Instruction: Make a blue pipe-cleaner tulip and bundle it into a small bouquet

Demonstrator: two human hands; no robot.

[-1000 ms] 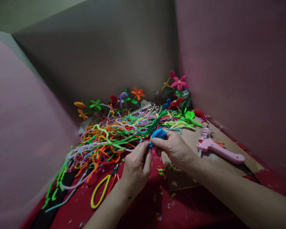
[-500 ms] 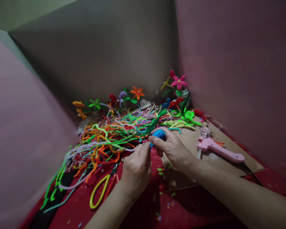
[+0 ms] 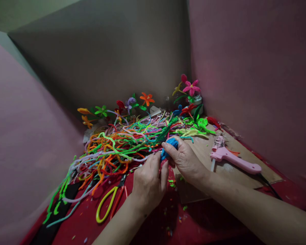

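Note:
Both my hands meet over a red tabletop (image 3: 201, 221). My right hand (image 3: 187, 160) pinches a curled blue pipe cleaner piece (image 3: 171, 143) between thumb and fingers. My left hand (image 3: 149, 182) is closed, and its fingertips grip the lower end of the same blue piece. Just beyond the hands lies a big tangle of coloured pipe cleaners (image 3: 117, 148).
Yellow-handled scissors (image 3: 108, 202) lie left of my left wrist. A pink glue gun (image 3: 232, 160) rests on a cardboard sheet (image 3: 244, 160) at right. Finished pipe-cleaner flowers (image 3: 146, 99) stand along the back, a pink one (image 3: 191, 87) in the corner. Cardboard walls enclose three sides.
The hands have shifted only slightly; my left hand moved a little right and closer under the blue piece, and my right fingers turned it a bit.

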